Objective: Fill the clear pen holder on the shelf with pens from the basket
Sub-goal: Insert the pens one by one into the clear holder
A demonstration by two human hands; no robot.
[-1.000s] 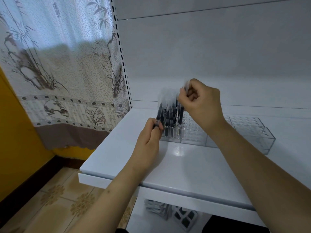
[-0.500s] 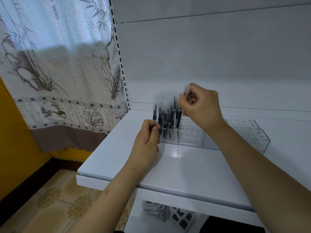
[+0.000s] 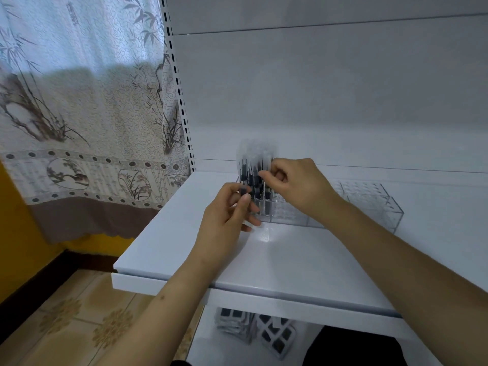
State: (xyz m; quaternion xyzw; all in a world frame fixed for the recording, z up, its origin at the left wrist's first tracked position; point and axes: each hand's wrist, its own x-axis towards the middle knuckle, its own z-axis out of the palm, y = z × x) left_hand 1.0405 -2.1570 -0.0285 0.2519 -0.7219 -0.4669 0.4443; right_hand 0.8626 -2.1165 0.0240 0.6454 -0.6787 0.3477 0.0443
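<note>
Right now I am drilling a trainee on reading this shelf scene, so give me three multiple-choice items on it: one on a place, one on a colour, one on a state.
1. Where do the pens stand in the clear pen holder?
A. at its left end
B. at its right end
C. spread across all of it

2. What colour is the shelf?
A. brown
B. white
C. green

3. How is the right hand?
A. flat on the shelf
B. hanging at the person's side
C. fingers curled at the pen tops

Answers:
1 A, the dark pens cluster at the left end and the rest of the holder shows empty holes.
2 B, its top and front edge are white.
3 C, its fingers curl against the upper part of the pens, while the left hand is lower in front.
</note>
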